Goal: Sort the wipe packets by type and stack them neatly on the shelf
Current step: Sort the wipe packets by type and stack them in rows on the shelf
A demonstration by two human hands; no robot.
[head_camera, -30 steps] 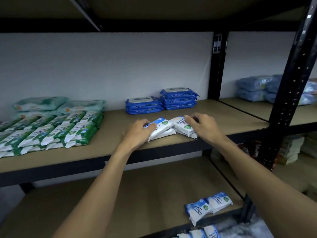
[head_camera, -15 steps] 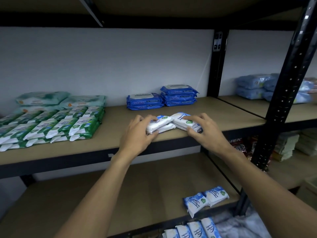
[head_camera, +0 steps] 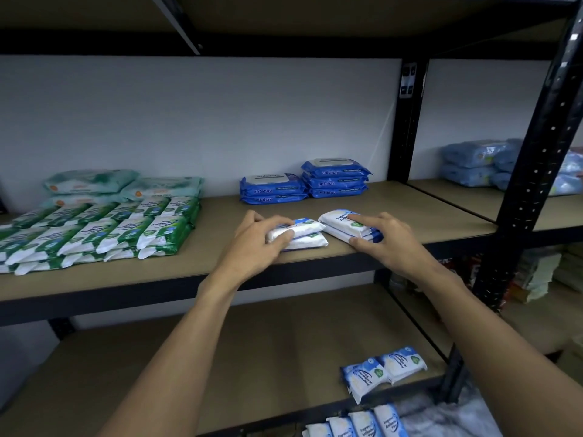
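White-and-blue left stack (head_camera: 310, 239) is gripped by the left hand (head_camera: 252, 247); the matching right stack (head_camera: 336, 221) is pinched by the right hand (head_camera: 391, 244). Both are set near the front of the shelf (head_camera: 426, 222). Dark blue packs (head_camera: 334, 179) are stacked behind, green packets (head_camera: 104, 231) laid in rows leftward.

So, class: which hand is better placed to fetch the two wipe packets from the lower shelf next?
Probably the right hand: the two packets lie under its forearm; the left hand is farther across.

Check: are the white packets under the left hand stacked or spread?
Stacked: under the left hand, one white packet lies upon another.
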